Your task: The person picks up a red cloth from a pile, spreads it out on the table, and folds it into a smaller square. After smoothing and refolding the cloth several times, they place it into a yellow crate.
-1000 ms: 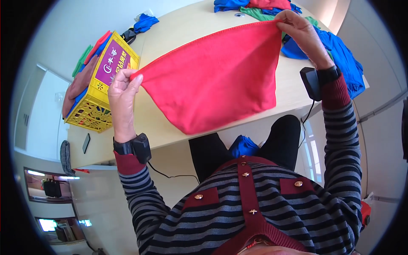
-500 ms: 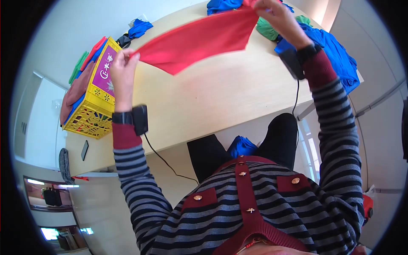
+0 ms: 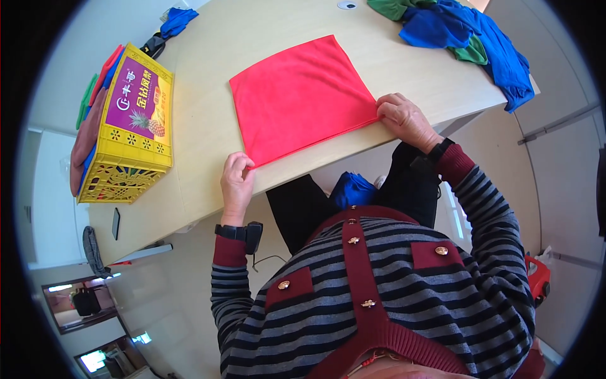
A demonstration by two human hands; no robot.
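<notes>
A red cloth (image 3: 300,98) lies spread on the wooden table, nearly flat, with light creases toward its right side. My left hand (image 3: 237,179) pinches its near left corner at the table's front edge. The near right corner is between the fingers and thumb of my right hand (image 3: 404,118). Between the two hands the cloth's near edge runs almost straight.
At the left stands a yellow plastic crate (image 3: 126,142) with folded cloths along its side. A heap of blue cloths (image 3: 499,60) and a green cloth (image 3: 470,50) lies at the far right. A dark phone (image 3: 116,223) rests near the left table edge (image 3: 151,227).
Both hands have come down and toward me with the red cloth. Held stretched in the air before, it now lies on the table.
</notes>
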